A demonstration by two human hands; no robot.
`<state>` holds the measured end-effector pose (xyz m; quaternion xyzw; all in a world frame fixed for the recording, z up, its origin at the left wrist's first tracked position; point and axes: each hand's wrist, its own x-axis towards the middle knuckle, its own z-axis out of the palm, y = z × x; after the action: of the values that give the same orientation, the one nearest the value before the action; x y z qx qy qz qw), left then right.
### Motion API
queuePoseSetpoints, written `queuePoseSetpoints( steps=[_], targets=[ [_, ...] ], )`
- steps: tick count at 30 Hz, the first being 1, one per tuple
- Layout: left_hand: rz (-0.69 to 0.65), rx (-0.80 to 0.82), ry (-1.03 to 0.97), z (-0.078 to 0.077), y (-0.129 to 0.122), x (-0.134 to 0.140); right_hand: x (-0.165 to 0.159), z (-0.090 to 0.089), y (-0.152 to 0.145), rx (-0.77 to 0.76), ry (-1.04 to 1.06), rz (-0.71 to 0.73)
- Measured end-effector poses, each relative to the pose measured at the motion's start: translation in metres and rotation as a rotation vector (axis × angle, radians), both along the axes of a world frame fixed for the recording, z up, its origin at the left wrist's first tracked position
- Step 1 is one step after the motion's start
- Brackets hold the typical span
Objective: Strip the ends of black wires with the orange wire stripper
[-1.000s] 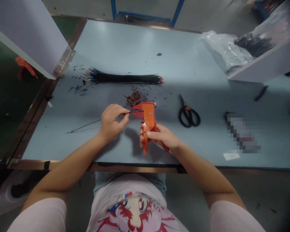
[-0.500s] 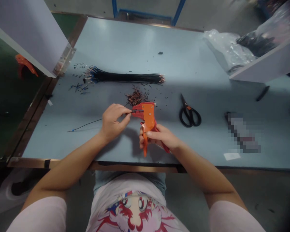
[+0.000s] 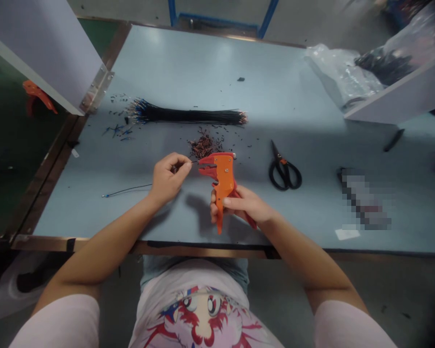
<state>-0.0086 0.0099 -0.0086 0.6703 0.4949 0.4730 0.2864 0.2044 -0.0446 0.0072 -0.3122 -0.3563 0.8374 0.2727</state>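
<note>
My left hand [image 3: 171, 177] pinches a thin black wire [image 3: 130, 187] between thumb and fingers. The wire's short end pokes out toward the tool's jaws, and its long tail with a blue tip trails left over the table. My right hand [image 3: 244, 203] is wrapped round the handles of an orange and red wire stripper [image 3: 224, 176], whose jaws are apart and point left at the wire. Behind the jaws lies a heap of small copper and black wire scraps [image 3: 203, 145]. Farther back a long bundle of black wires [image 3: 192, 116] lies crosswise, with blue tips at left and bare copper at right.
Black-handled scissors [image 3: 285, 169] lie right of the stripper. A blurred-out object [image 3: 364, 198] and a white paper slip [image 3: 347, 234] are farther right. Clear plastic bags [image 3: 348, 72] lie at the back right by a panel. Blue offcuts [image 3: 118, 130] are scattered at left.
The stripper's jaws have parted, and the wire's end has come out of them. My left hand has shifted slightly left and up, away from the tool.
</note>
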Motion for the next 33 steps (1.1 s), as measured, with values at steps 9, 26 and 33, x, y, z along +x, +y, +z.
queuePoseSetpoints(
  steps=[9, 26, 33],
  targets=[
    [0.048, -0.017, -0.047, 0.003, 0.005, -0.007, 0.0, -0.003, 0.003, -0.085, 0.033, -0.128],
    [-0.116, -0.004, -0.041, 0.001, -0.006, 0.002, -0.003, -0.004, -0.003, -0.043, 0.032, -0.025],
    [-0.123, 0.065, -0.007, 0.004, -0.008, 0.002, -0.004, -0.004, -0.002, -0.029, -0.009, -0.012]
  ],
)
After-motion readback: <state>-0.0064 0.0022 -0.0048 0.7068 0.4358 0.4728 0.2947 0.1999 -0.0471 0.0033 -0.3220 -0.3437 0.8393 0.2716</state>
